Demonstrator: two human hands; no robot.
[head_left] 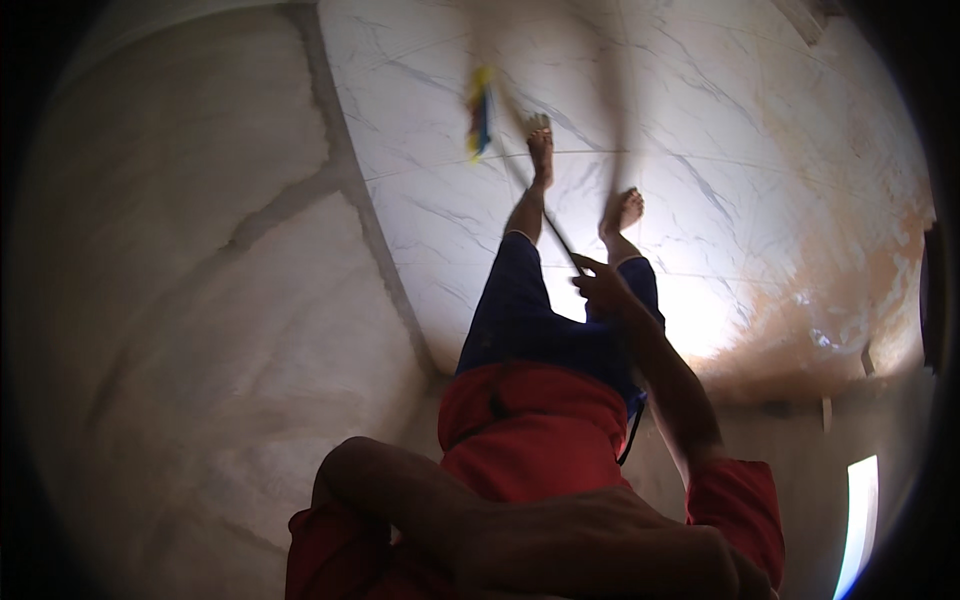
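My right hand (602, 288) is closed around a thin dark stick (555, 228) in front of my blue shorts. The stick slants away from me to the upper left, passing my left foot. Near its far end is a blurred blue, yellow and red piece (480, 115); whether the two are joined, I cannot tell. Very close at the bottom, my left arm bends across my chest. The back of my left hand (610, 535) shows there, dark and near, with its fingers hidden.
My bare feet stand on white, grey-veined floor tiles (430, 120). A pale blurred band (615, 100) curves over them at the top. Grey plastered wall (200, 330) rises on the left. Brown dirt (830, 290) stains the right side, and a bright narrow opening (857, 520) is at lower right.
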